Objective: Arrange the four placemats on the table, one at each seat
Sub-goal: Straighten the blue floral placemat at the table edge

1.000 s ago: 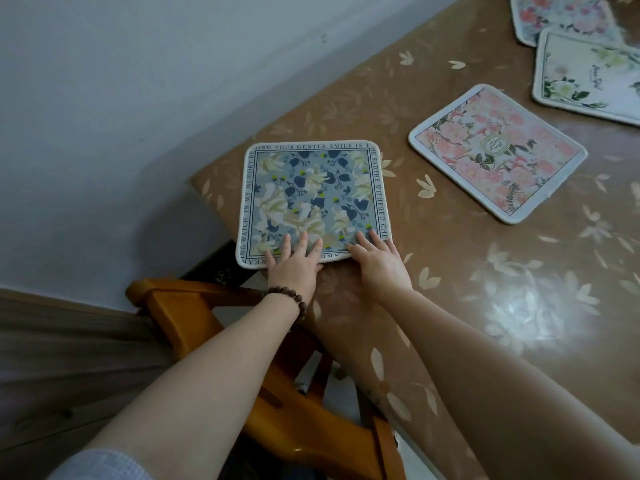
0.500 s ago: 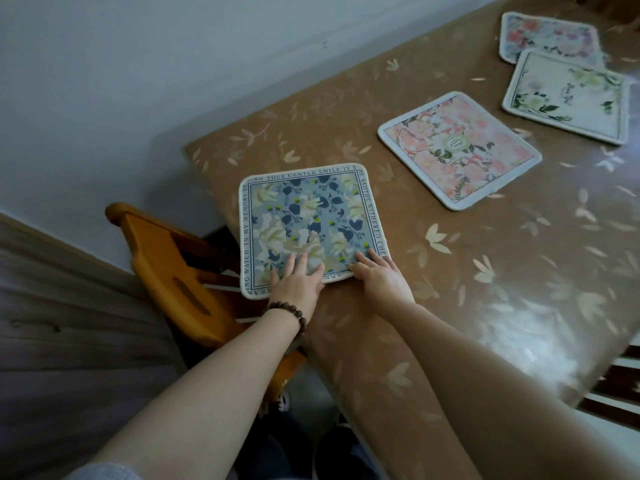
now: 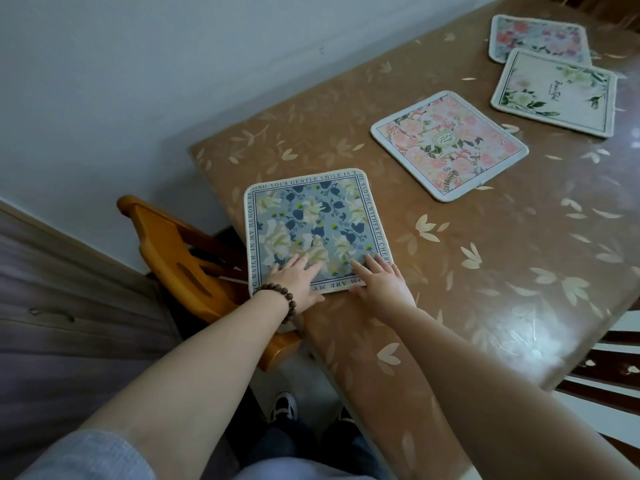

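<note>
A blue floral placemat with lettering round its border lies at the table's near left edge, above a wooden chair. My left hand and my right hand press flat on its near edge, fingers spread, gripping nothing. A pink floral placemat lies further in on the table. At the far right, a white placemat with green leaves overlaps a pale pink-and-blue placemat.
The brown table has a glossy leaf-patterned cover. An orange wooden chair stands tucked at the left edge. A white wall runs behind the table. Another chair back shows at the right. My shoes are on the floor below.
The view has pulled back and shifted, showing more of the table and chair. My hands stay flat on the blue placemat's near edge; the mat sits slightly turned compared with before.
</note>
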`<state>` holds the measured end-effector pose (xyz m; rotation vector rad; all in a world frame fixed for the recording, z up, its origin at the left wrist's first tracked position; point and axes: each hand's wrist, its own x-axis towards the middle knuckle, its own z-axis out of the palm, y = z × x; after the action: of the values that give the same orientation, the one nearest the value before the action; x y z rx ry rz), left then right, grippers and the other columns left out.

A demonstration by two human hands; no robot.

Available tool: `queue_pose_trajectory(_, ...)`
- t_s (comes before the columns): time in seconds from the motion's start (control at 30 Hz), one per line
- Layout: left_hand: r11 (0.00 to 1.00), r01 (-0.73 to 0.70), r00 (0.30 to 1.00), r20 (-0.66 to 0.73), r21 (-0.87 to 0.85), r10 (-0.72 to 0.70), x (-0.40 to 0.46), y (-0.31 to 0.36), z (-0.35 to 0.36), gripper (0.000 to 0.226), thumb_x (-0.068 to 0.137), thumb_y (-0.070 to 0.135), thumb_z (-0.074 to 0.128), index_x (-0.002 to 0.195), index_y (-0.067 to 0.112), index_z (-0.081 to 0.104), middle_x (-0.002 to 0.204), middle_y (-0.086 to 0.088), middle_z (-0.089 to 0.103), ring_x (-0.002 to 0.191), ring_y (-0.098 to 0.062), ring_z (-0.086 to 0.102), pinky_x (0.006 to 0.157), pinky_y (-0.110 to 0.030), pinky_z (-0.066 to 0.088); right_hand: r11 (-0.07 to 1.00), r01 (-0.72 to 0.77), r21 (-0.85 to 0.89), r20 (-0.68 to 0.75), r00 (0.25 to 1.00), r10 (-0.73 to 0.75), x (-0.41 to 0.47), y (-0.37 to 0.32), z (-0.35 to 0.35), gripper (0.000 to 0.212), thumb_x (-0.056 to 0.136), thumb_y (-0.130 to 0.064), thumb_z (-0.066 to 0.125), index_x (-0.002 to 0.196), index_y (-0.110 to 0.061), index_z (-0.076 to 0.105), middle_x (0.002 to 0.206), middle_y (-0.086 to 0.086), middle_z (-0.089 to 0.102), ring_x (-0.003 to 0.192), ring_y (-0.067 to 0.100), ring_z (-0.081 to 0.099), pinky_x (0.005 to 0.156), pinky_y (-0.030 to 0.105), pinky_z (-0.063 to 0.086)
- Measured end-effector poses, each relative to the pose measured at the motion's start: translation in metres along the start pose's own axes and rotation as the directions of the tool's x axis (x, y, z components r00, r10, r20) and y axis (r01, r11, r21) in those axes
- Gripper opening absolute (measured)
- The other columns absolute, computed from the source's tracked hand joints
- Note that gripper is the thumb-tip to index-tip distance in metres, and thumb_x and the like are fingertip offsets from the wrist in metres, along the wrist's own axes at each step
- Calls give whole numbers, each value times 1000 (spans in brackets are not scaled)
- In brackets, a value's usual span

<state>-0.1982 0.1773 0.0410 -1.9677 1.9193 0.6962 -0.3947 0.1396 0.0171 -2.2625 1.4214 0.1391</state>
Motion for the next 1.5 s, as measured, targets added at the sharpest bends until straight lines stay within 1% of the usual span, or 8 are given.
queue_pose_trajectory(0.17, 1000, -22, 996, -86, 20, 23, 6, -26, -16, 82, 86, 66, 41, 149, 32, 0, 159, 0, -1, 145, -20, -2, 115, -47, 7, 988, -153, 36, -37, 987, 154, -11, -9, -3, 75, 90, -60, 41, 150, -34, 3, 160, 10, -1, 146, 28, -7, 117, 44, 1)
queue_pose_trajectory(0.43, 984, -141, 987, -55, 112, 148, 60, -83, -53, 85, 85, 68, 39, 150, 31, -4, 159, 0, -4, 145, -20, -4, 115, -46, 7, 939, -342, 40, -58, 937, 343, 10, -31, 3, 87, 84, -68, 44, 150, -35, -2, 159, 11, -7, 145, 30, -11, 117, 46, -1)
queue_pose_trajectory(0.6, 949, -270, 960, -36, 164, 279, 98, -117, -72, 87, 84, 70, 40, 150, 32, -4, 159, 0, -6, 145, -20, -6, 114, -45, 4, 798, -594, 102, -117, 790, 602, 34, -70, 14, 88, 82, -76, 31, 150, -31, -1, 158, 16, -10, 144, 37, -13, 116, 49, -5)
queue_pose_trajectory(0.73, 917, -327, 941, -8, 226, 338, 122, -139, -85, 90, 82, 72, 40, 149, 31, -4, 159, -2, -7, 145, -22, -6, 115, -46, 6, 652, -728, 211, -93, 649, 755, 51, -106, 22, 94, 81, -77, 34, 149, -29, -10, 155, 21, -18, 142, 42, -14, 114, 50, -7)
queue_pose_trajectory(0.83, 908, -342, 932, -40, 243, 361, 138, -147, -90, 90, 81, 73, 41, 149, 33, -2, 159, -3, -6, 145, -24, -6, 116, -47, 9, 552, -781, 292, -53, 563, 825, 59, -125, 27, 97, 80, -77, 35, 148, -30, -15, 153, 22, -22, 141, 44, -14, 114, 52, -4)
queue_pose_trajectory(1.1, 923, -328, 944, 30, 200, 328, 170, -163, -98, 102, 71, 83, 42, 149, 34, -3, 158, -6, -10, 144, -27, -8, 115, -50, 6, 418, -844, 336, 24, 452, 892, 70, -136, 33, 100, 78, -78, 36, 147, -29, -17, 151, 25, -27, 138, 47, -22, 113, 54, -7)
queue_pose_trajectory(1.33, 927, -335, 937, -42, 169, 346, 169, -167, -88, 100, 73, 80, 43, 149, 32, 1, 159, -6, -4, 145, -25, -3, 115, -47, 10, 455, -836, 306, -7, 476, 879, 67, -133, 41, 102, 73, -86, 23, 147, -29, -17, 151, 27, -24, 138, 46, -22, 115, 51, -8)
queue_pose_trajectory(1.5, 941, -308, 945, -68, 142, 319, 160, -170, -83, 99, 72, 79, 46, 149, 32, 6, 159, -7, 0, 144, -24, 1, 114, -46, 14, 537, -799, 271, -27, 551, 834, 67, -109, 32, 102, 71, -88, 25, 148, -33, -15, 152, 25, -23, 140, 44, -19, 114, 49, -8)
